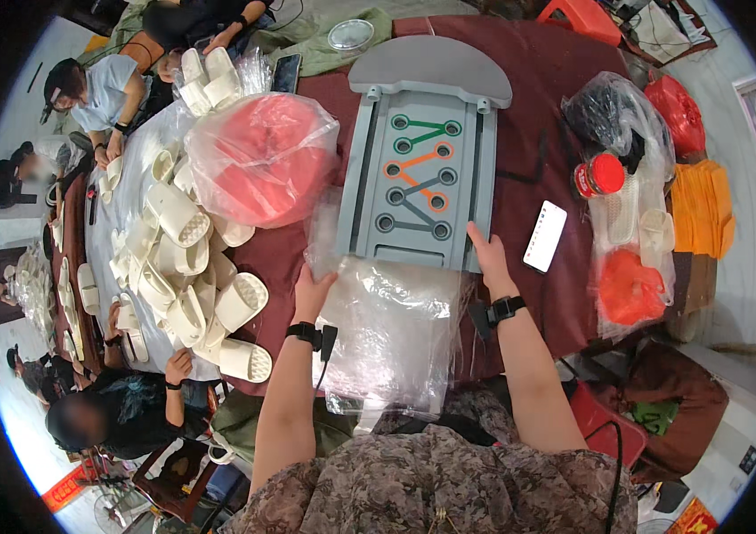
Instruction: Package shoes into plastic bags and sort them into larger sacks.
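Head view: my left hand [314,289] pinches the clear bag [387,329] at 9 o'clock of the grey board [422,151]. My right hand [489,258] lies flat, fingers together, on its near edge at 5 o'clock. The board looks barely bagged; most remains outside.

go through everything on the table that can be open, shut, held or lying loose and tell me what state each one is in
Grey board: flat on the table, near edge at the bag mouth.
Clear bag: mouth open, hanging off the table edge.
Left hand: gripping the bag's edge.
Right hand: fingers flat on the board's corner.
Phone: lying flat, screen lit.
Red-lidded jar: lid on.
White slippers: loose in a pile.
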Demonstrator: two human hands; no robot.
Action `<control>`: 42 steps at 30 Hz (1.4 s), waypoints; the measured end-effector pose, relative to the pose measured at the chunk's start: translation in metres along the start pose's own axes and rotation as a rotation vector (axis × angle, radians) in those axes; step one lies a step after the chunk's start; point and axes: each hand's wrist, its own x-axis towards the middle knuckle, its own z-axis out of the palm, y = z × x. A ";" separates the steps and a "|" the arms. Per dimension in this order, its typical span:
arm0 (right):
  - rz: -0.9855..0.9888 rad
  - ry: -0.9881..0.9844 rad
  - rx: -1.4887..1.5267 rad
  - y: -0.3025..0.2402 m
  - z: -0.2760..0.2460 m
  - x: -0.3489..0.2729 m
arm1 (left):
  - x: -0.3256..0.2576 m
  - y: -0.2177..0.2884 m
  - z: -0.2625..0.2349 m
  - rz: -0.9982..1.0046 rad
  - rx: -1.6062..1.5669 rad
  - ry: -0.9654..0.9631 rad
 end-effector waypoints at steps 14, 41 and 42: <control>-0.234 0.042 -0.597 -0.010 -0.012 -0.032 | -0.116 0.089 0.031 0.536 0.614 -0.164; -0.244 0.484 -0.338 0.122 -0.174 -0.218 | -0.184 0.040 0.031 0.701 0.653 -0.328; -0.151 0.562 -0.324 0.140 -0.193 -0.234 | -0.190 0.036 0.031 0.733 0.651 -0.345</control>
